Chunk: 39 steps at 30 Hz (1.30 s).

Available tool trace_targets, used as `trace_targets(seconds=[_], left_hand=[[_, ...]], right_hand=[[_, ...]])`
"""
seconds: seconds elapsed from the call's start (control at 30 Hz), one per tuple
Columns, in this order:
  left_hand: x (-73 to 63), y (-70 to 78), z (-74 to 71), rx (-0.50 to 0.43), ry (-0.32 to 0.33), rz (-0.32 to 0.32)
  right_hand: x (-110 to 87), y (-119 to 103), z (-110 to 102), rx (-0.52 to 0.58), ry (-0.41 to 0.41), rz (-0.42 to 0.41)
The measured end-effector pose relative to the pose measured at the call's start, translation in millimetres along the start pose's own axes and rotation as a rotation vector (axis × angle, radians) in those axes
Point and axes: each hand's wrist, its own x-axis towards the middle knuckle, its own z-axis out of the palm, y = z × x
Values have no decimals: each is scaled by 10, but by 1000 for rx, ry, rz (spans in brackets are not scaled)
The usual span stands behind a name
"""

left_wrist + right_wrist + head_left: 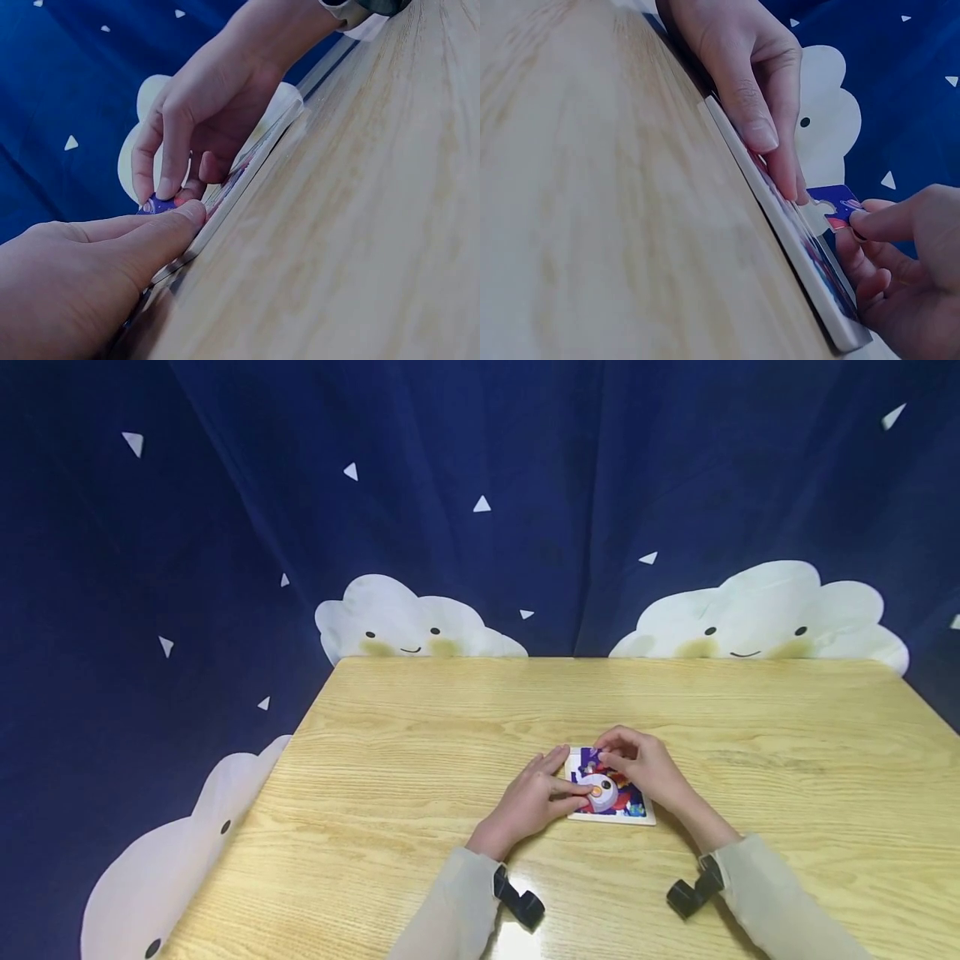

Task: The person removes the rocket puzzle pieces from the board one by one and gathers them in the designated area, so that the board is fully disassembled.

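Observation:
A shallow jigsaw tray [611, 819] with a pale rim lies on the table; its colourful picture [602, 795] shows a white rounded figure against purple, red and blue. My left hand [527, 800] rests on the tray's left side, its thumb and a finger extended onto the picture. At the tray's upper part, my right hand [647, 768] pinches a purple jigsaw piece [838, 201] between thumb and fingertips. In the right wrist view that piece is tilted up just above the tray, close to the left fingertips. My hands hide parts of the picture.
The light wooden table [420, 735] spreads around the tray on all sides. Behind it hangs a dark blue curtain [555, 552] with white clouds and triangles. A black wrist device [519, 900] is strapped to each forearm.

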Motion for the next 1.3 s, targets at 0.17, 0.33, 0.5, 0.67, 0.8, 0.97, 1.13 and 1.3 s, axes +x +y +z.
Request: trace_targets(seconds=[0.17,0.33,0.5,0.67,0.8,0.97,1.13,1.3], left_hand=[[5,-3,2,-1,1,2],[11,-14,1,-5,-2,0],[14,-19,-4,3,5,10],[17,-26,5,25,11,11],[20,-29,17,14,9,9],[21,-33,33,9,9,6],[19,-26,33,-1,5,-3],[15,-4,24,-2,7,-5]], right_hand=[[-16,36,-62,-5,17,-2],[-42,72,-124,-14,40,-1],[-73,123,-189,-3,55,-4],[-128,150,-259,-6,71,25],[-169,171,-323,-34,93,49],[-205,226,-407,-49,101,65],[-243,280,-492,-77,123,60],[-287,334,-571,-98,144,72]])
